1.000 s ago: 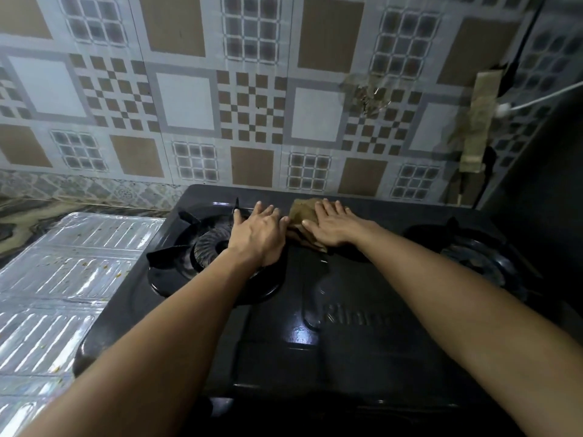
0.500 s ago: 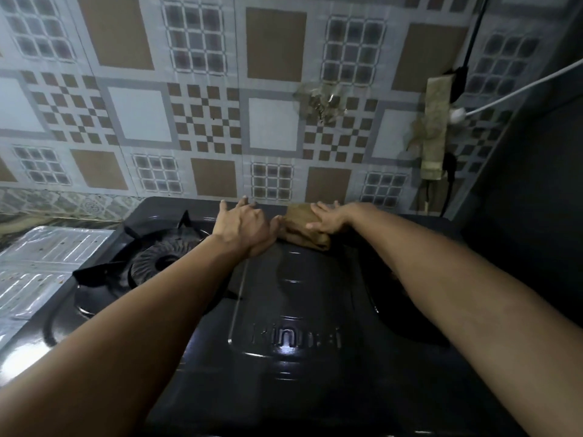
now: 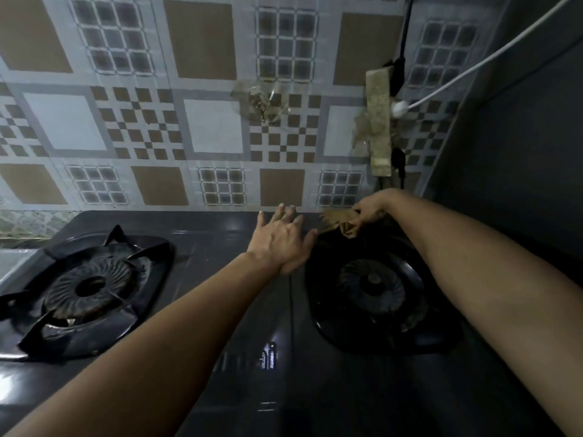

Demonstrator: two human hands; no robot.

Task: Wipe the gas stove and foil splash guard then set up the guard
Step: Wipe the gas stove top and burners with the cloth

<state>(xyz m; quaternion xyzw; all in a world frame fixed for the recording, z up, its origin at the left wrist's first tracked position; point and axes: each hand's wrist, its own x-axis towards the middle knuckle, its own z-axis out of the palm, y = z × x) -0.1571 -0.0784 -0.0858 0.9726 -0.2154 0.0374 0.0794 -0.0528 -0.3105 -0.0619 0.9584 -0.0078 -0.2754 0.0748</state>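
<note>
The right hand [image 3: 370,209] pinches a brown cloth [image 3: 342,221] at the back of the black stove [image 3: 239,310], just behind the right burner [image 3: 372,283]. The left hand [image 3: 280,239] lies flat beside it, fingers spread, holding nothing.

Dim light falls on a patterned tile wall [image 3: 202,127], where a white cable [image 3: 492,55] crosses its right corner.

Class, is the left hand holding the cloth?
No: the right hand grips the cloth, while the left hand lies open on the stove.
</note>
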